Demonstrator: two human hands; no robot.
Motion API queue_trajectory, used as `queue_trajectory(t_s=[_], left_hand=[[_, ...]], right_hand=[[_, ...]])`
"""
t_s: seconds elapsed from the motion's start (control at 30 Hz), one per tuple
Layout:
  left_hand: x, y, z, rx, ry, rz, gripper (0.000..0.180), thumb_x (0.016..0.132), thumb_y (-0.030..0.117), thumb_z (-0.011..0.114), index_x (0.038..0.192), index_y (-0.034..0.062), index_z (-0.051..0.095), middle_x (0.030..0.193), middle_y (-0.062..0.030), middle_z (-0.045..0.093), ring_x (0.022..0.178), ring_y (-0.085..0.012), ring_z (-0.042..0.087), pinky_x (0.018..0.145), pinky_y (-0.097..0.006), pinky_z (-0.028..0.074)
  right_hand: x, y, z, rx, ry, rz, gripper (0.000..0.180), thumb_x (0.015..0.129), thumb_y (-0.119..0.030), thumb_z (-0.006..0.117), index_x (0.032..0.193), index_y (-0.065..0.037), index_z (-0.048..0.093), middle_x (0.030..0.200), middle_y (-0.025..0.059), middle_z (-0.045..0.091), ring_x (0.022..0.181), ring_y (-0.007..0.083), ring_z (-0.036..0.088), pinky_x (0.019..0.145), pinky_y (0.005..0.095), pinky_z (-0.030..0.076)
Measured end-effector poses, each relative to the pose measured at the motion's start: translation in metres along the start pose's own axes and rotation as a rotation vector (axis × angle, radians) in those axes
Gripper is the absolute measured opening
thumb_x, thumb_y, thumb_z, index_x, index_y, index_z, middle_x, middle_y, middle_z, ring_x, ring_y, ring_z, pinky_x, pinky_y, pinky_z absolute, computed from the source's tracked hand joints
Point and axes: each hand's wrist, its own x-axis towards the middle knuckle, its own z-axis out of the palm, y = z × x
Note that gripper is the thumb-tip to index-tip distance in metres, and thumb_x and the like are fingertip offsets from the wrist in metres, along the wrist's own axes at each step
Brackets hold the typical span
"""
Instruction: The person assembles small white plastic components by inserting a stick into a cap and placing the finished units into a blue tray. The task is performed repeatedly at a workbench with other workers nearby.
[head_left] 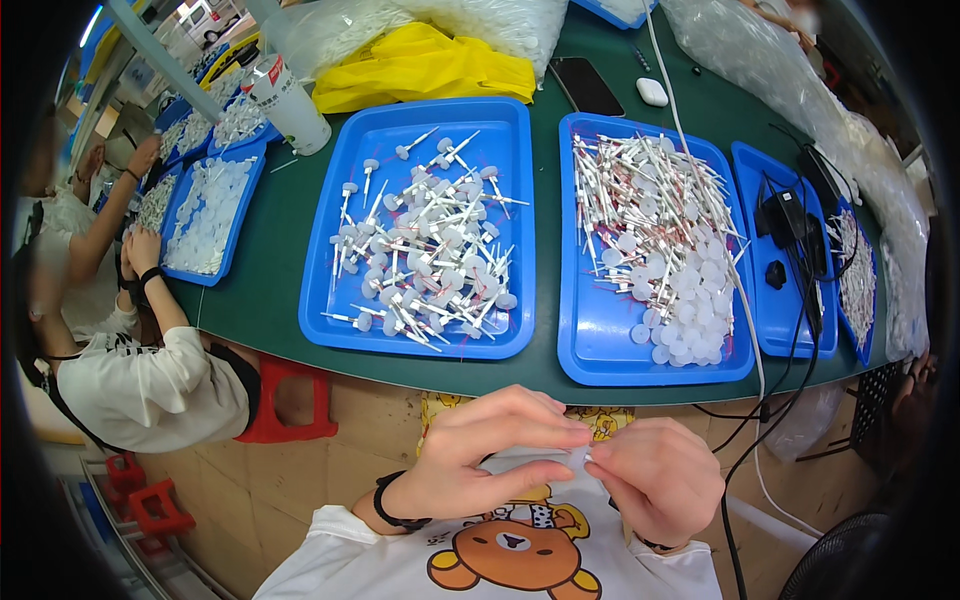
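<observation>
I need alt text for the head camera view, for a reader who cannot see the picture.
Seen from above, a person's left hand and right hand pinch a small white part together, close to the chest. Ahead, a green table holds blue trays: the middle tray contains white stick parts with round caps, the right tray sticks and loose white discs. Another person sits at the left.

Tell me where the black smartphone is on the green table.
In the head view, the black smartphone lies face up near the far edge of the green table, right of the crumpled yellow plastic bag and left of the small white oval case.
</observation>
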Motion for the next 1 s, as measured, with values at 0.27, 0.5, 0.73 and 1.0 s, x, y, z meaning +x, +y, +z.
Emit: queue_trajectory(t_s=[0.27,0.5,0.73,1.0], left_hand=[[0.001,-0.001,0.001,-0.019,0.004,-0.003,0.029,0.073,-0.002,0.08,0.101,-0.0008,0.073,0.094,-0.0115,0.069,0.088,-0.0228,0.067,0.096,-0.047,0.051],[0.0,-0.004,0.0,-0.014,0.0,-0.001,0.029,0.077,-0.002,0.078,0.105,-0.0012,0.072,0.094,-0.0089,0.068,0.088,-0.0213,0.065,0.099,-0.049,0.05],[0.002,0.002,-0.001,0.072,0.021,0.027,0.034,0.074,0.0,0.08,0.107,0.0009,0.07,0.107,-0.0098,0.07,0.095,-0.0226,0.065,0.098,-0.046,0.051],[0.0,0.006,-0.002,0.085,0.032,0.009,0.035,0.07,0.001,0.084,0.103,0.0002,0.07,0.101,-0.0134,0.067,0.092,-0.024,0.067,0.095,-0.046,0.05]], right_hand=[[-0.004,0.002,0.001,-0.003,-0.009,-0.031,0.028,0.068,0.003,0.073,0.096,0.005,0.07,0.085,0.0125,0.071,0.071,0.0259,0.068,0.063,0.0338,0.057],[-0.004,0.005,0.005,0.08,-0.005,0.041,0.026,0.069,0.006,0.075,0.095,0.004,0.07,0.085,0.0118,0.071,0.072,0.0262,0.069,0.064,0.0338,0.057],[-0.006,0.005,0.016,0.217,0.095,0.189,0.028,0.071,0.005,0.078,0.097,0.003,0.068,0.085,0.0126,0.071,0.072,0.0257,0.069,0.065,0.035,0.056],[-0.012,0.006,0.012,0.199,0.064,0.157,0.029,0.07,0.005,0.079,0.097,0.003,0.068,0.085,0.0139,0.071,0.074,0.0262,0.069,0.067,0.0358,0.056]])
